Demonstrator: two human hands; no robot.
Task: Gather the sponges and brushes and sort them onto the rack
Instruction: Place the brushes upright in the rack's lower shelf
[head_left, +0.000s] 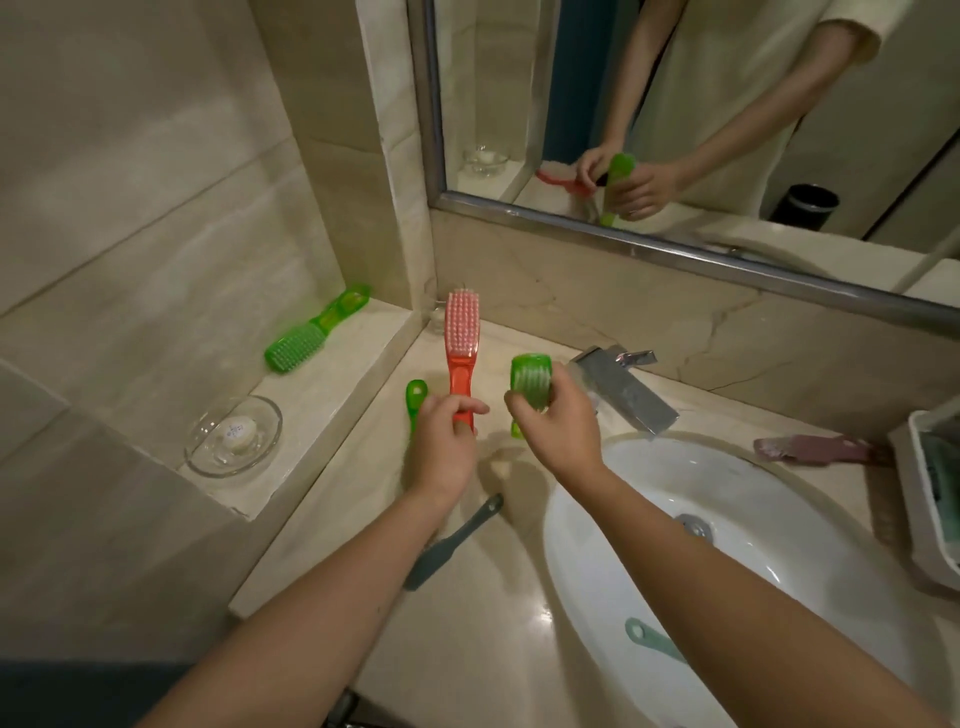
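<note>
Tiled bathroom: white sink (613, 545), chrome tap (626, 387), wall mirror (727, 104)

— Any text to read here?
— None. The soap (240, 430) in the dish (205, 460) bears a small dark mark on top, but it is too small to make out.
— Letters or a logo?
— Cannot tell.
</note>
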